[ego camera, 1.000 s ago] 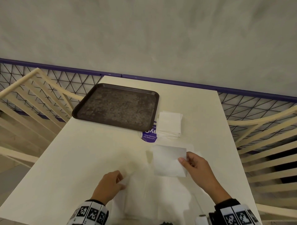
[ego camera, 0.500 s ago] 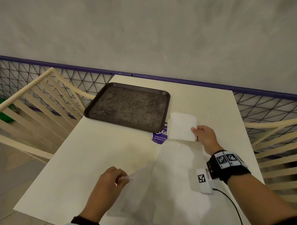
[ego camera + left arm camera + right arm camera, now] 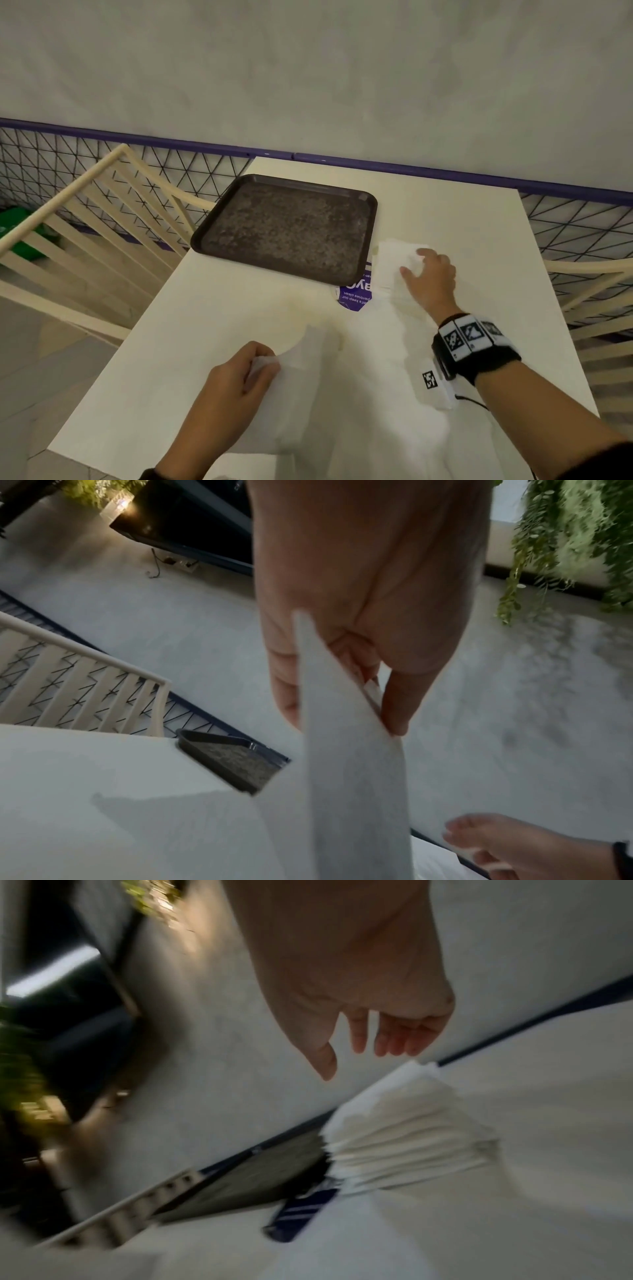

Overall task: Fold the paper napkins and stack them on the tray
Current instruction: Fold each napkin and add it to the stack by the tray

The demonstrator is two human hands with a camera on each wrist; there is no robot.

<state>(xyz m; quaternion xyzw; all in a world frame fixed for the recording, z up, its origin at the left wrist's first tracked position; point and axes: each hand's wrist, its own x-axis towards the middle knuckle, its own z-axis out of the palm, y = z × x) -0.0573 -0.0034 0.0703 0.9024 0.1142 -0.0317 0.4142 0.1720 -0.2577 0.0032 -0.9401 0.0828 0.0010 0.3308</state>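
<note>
The dark brown tray [image 3: 284,229] [image 3: 232,761] lies empty at the table's far left. Right of it sits a stack of folded white napkins [image 3: 390,263] [image 3: 404,1134]. My right hand [image 3: 416,265] [image 3: 363,1047] hovers over the stack, fingers straight and apart, holding nothing. An unfolded white napkin [image 3: 370,394] [image 3: 356,777] is spread on the near part of the table. My left hand [image 3: 267,363] [image 3: 342,696] pinches its left corner between thumb and fingers and holds that corner raised off the table.
A purple printed card [image 3: 354,294] [image 3: 301,1213] pokes out between tray and stack. Cream slatted chairs stand at the left [image 3: 85,219] and right [image 3: 589,284]. Black mesh railing with a purple rail [image 3: 205,149] backs the cream table [image 3: 222,308].
My right hand carried a folded napkin from the table's middle to the stack and let it go. The left hand kept its pinch and lifted the corner slightly.
</note>
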